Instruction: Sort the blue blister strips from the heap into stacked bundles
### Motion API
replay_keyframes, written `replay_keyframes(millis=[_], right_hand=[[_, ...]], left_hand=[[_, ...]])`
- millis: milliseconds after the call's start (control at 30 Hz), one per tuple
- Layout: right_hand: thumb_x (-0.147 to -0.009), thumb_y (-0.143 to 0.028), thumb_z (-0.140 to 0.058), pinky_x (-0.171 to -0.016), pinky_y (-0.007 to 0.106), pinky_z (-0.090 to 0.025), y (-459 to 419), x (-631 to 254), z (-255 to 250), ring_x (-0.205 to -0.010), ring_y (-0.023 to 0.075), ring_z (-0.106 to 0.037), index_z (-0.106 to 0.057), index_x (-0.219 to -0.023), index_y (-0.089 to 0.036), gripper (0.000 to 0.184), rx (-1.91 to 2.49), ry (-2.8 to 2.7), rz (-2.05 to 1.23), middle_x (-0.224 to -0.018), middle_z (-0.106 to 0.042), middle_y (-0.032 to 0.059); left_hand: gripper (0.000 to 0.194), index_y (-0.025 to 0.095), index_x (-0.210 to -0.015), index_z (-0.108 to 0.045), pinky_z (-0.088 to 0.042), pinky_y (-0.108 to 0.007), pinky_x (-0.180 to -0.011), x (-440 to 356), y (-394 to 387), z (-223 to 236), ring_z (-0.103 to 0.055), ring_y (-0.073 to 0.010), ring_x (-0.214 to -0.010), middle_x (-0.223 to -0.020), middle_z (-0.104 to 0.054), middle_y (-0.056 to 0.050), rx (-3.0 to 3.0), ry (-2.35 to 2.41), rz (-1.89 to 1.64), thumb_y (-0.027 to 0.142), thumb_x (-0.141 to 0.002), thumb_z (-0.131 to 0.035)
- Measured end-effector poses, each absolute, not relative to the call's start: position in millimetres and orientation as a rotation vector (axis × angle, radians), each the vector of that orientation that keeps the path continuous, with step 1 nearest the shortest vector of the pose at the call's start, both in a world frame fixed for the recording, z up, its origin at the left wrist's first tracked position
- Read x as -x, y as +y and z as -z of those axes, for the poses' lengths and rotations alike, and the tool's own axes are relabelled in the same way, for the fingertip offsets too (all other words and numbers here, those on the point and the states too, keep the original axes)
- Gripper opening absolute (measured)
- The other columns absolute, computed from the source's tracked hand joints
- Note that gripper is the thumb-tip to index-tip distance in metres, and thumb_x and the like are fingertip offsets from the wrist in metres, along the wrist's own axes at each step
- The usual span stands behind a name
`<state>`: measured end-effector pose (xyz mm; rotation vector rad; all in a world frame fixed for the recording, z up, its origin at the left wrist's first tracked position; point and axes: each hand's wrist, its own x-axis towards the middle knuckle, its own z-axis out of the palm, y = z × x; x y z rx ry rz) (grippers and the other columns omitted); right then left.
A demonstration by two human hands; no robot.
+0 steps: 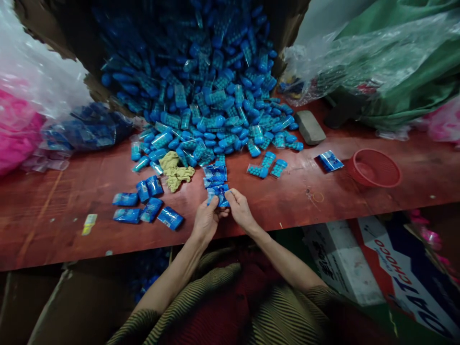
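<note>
Both my hands meet near the front edge of a red-brown table (64,201). My left hand (205,221) and my right hand (240,209) pinch the same small blue packet (218,195) between their fingertips. Just beyond it lie a few more blue packets (214,173) in a short stack. A big heap of blue pill-shaped packets (212,100) spills from a cardboard box at the back. Several sealed blue packets (147,206) lie in a loose group to the left of my hands.
A yellow cloth (175,171) lies by the heap. A red mesh basket (373,167) and a grey block (309,127) sit to the right, with one lone packet (329,161). Plastic bags crowd both back corners. Printed cartons (391,268) stand below the table edge.
</note>
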<state>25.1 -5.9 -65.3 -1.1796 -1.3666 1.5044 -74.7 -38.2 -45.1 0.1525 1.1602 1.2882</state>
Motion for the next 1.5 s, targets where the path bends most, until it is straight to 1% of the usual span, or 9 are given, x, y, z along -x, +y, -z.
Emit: replay_keyframes(millis=[133,200,300,433,767,900,1000,1200,1500], right_hand=[[-0.09,-0.033,-0.046,-0.083,0.037,-0.041,30,-66,55,-0.094,0.0222,-0.053,-0.059,-0.09,-0.018,0.02,1.392,-1.969,-0.754,-0.098,-0.062,0.0093],[-0.089,-0.026,-0.05,-0.086,0.044,-0.036,50,-83,56,-0.105,0.0297,-0.047,-0.058,-0.108,-0.013,0.024,1.652,-2.133,-0.357,-0.114,-0.056,0.0184],[-0.091,-0.02,-0.043,-0.082,0.046,-0.034,65,-92,63,-0.103,0.0316,-0.046,-0.057,-0.113,-0.009,0.028,1.802,-2.248,-0.174,-0.111,-0.055,0.0226],[-0.091,-0.02,-0.044,-0.078,0.042,-0.036,58,-86,68,-0.094,0.0278,-0.048,-0.059,-0.111,-0.016,0.025,1.749,-2.327,-0.205,-0.099,-0.059,0.0151],[-0.085,-0.028,-0.055,-0.093,0.046,-0.037,23,-74,47,-0.115,0.0305,-0.047,-0.049,-0.127,-0.018,0.044,1.447,-2.173,-0.723,-0.124,-0.054,0.0151],[-0.08,-0.026,-0.056,-0.077,0.032,-0.046,13,-54,46,-0.082,0.0173,-0.06,-0.047,-0.124,-0.018,0.046,1.147,-1.789,-1.5,-0.091,-0.064,0.0042],[-0.074,-0.022,-0.057,-0.066,0.027,-0.045,14,-45,54,-0.065,0.0116,-0.056,-0.05,-0.113,-0.017,0.04,1.095,-1.517,-1.729,-0.076,-0.059,-0.0023],[-0.075,-0.025,-0.054,-0.054,0.022,-0.035,12,-37,60,-0.051,0.0081,-0.043,-0.051,-0.101,-0.017,0.027,1.065,-1.371,-1.701,-0.057,-0.046,-0.0089],[-0.085,-0.028,-0.05,-0.051,0.022,-0.033,8,-36,63,-0.05,0.008,-0.039,-0.056,-0.099,-0.019,0.018,1.027,-1.489,-1.557,-0.056,-0.041,-0.008]], left_hand=[[0.023,0.013,-0.069,-0.06,-0.046,-0.018,-0.041,87,-44,47,-0.057,-0.0099,-0.045,-0.055,-0.061,-0.001,-0.06,1.208,-1.197,0.031,-0.069,-0.075],[0.024,0.015,-0.064,-0.057,-0.045,-0.017,-0.04,89,-47,48,-0.058,-0.0104,-0.045,-0.049,-0.057,0.0,0.039,1.244,-1.175,0.031,-0.073,-0.072],[0.027,0.016,-0.062,-0.054,-0.045,-0.016,-0.04,88,-48,46,-0.059,-0.0114,-0.047,-0.044,-0.051,0.002,0.136,1.262,-1.154,0.033,-0.078,-0.067],[0.03,0.016,-0.062,-0.05,-0.038,-0.015,-0.036,86,-46,44,-0.05,-0.0078,-0.04,-0.043,-0.047,0.004,0.189,1.259,-1.147,0.035,-0.075,-0.069],[0.035,0.017,-0.065,-0.05,-0.036,-0.016,-0.037,83,-44,54,-0.047,-0.0073,-0.039,-0.043,-0.048,0.006,0.081,1.224,-1.195,0.038,-0.064,-0.078],[0.044,0.013,-0.069,-0.058,-0.038,-0.018,-0.039,81,-47,59,-0.051,-0.0087,-0.042,-0.048,-0.056,0.003,-0.19,1.201,-1.208,0.044,-0.051,-0.083],[0.043,0.011,-0.075,-0.062,-0.042,-0.02,-0.043,83,-49,58,-0.055,-0.0095,-0.047,-0.058,-0.063,-0.001,-0.292,1.202,-1.216,0.042,-0.053,-0.082],[0.039,0.011,-0.069,-0.061,-0.042,-0.02,-0.042,88,-53,57,-0.056,-0.0104,-0.046,-0.054,-0.061,-0.001,-0.256,1.232,-1.218,0.037,-0.052,-0.083],[0.023,0.014,-0.068,-0.058,-0.04,-0.016,-0.037,90,-54,55,-0.055,-0.0097,-0.043,-0.05,-0.058,0.0,-0.02,1.084,-1.154,0.029,-0.068,-0.075]])
